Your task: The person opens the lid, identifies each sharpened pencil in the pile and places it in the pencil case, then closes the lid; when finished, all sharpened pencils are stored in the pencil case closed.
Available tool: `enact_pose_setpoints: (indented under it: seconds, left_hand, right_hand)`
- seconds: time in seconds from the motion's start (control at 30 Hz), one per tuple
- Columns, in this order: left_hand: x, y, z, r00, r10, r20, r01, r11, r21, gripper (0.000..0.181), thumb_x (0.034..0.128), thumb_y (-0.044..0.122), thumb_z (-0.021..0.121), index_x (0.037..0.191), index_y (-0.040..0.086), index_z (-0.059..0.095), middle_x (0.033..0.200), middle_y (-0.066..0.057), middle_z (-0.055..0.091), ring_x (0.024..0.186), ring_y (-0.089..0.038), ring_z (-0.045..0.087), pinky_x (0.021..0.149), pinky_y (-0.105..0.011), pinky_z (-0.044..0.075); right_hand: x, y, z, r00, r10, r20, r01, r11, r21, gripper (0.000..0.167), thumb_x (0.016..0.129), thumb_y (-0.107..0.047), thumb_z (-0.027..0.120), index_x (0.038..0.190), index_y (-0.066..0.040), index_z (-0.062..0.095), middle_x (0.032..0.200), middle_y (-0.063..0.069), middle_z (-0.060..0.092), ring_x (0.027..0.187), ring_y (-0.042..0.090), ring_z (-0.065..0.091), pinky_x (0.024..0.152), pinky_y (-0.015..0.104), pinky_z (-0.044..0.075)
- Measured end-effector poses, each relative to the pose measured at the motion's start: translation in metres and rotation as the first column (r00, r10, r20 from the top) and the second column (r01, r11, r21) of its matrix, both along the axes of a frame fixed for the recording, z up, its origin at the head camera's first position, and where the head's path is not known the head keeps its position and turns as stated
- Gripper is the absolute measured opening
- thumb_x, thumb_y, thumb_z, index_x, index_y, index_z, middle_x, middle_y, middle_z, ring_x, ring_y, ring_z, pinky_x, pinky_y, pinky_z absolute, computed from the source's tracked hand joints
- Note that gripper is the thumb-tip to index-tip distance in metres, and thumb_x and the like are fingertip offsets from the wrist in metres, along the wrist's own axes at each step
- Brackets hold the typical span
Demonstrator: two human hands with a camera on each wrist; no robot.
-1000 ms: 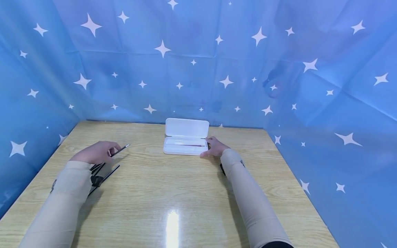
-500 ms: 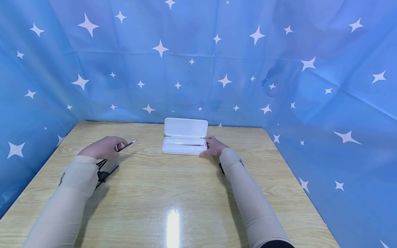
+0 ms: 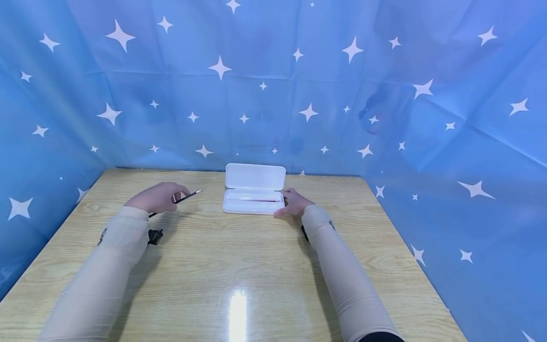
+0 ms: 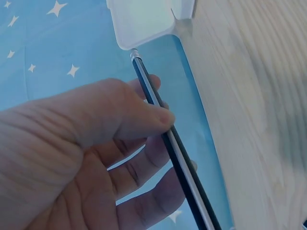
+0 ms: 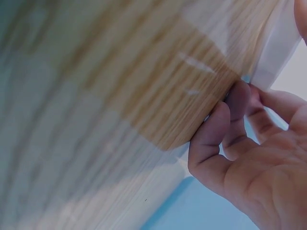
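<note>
My left hand (image 3: 160, 197) pinches a dark striped pencil (image 4: 183, 165) between thumb and fingers, above the left part of the table. Its silver-banded end (image 4: 136, 55) points toward the white pencil case (image 3: 252, 207), with a gap between them in the head view. The case lies with its lid (image 3: 255, 176) raised at the back. A thin reddish-lined item (image 3: 260, 200) lies inside. At the case's right end, my right hand (image 3: 296, 203) holds it, thumb at the front and fingers behind. The right wrist view shows curled fingers (image 5: 211, 127) low against the wooden surface.
The wooden table (image 3: 256, 256) ends at a blue star-printed curtain (image 3: 265, 104) at the back and sides. A small black object (image 3: 155, 236) shows beside the left sleeve (image 3: 124, 242). Light glares on the table's front middle.
My left hand has moved right and slightly away with the pencil, closer to the case. Dark rods seen earlier by the left wrist are now hidden by the sleeve. My right hand stays put.
</note>
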State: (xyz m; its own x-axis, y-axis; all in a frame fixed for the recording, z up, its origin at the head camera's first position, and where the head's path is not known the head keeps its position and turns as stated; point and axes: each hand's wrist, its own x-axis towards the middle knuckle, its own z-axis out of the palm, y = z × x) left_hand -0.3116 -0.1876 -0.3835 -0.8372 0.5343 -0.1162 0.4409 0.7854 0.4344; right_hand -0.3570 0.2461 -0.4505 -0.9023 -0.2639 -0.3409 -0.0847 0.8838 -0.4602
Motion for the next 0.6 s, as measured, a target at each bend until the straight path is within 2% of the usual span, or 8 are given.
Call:
enact_pose_setpoints:
  seconds: [0.17, 0.3, 0.6]
  left_hand:
    - [-0.007, 0.014, 0.002, 0.999, -0.025, -0.030, 0.025, 1.000, -0.014, 0.051, 0.0816, -0.013, 0.063, 0.131, -0.001, 0.064, 0.109, -0.019, 0.068, 0.096, -0.030, 0.062, 0.081, -0.047, 0.052]
    - [-0.013, 0.025, 0.003, 0.998, -0.034, -0.048, 0.033, 0.999, -0.027, 0.051, 0.0811, -0.014, 0.064, 0.130, 0.001, 0.066, 0.108, -0.016, 0.068, 0.097, -0.031, 0.063, 0.083, -0.048, 0.052]
    - [-0.028, 0.049, 0.001, 0.998, -0.050, -0.026, 0.049, 0.997, -0.055, 0.052, 0.0835, -0.014, 0.061, 0.131, 0.006, 0.067, 0.115, -0.018, 0.068, 0.098, -0.029, 0.062, 0.084, -0.046, 0.052]
  right_hand:
    - [0.008, -0.001, 0.006, 1.000, 0.005, -0.012, -0.005, 1.000, -0.016, 0.101, 0.089, -0.049, 0.076, 0.163, -0.012, 0.018, 0.166, 0.018, 0.014, 0.152, 0.037, 0.018, 0.120, 0.053, 0.025]
    - [0.009, -0.001, 0.007, 1.000, 0.007, -0.009, -0.007, 1.000, -0.022, 0.100, 0.091, -0.048, 0.075, 0.164, -0.011, 0.017, 0.166, 0.019, 0.013, 0.152, 0.038, 0.018, 0.119, 0.053, 0.025]
    - [0.008, -0.001, 0.005, 1.000, 0.008, -0.003, -0.008, 1.000, -0.024, 0.101, 0.090, -0.048, 0.075, 0.164, -0.013, 0.016, 0.166, 0.018, 0.013, 0.152, 0.037, 0.019, 0.119, 0.052, 0.026]
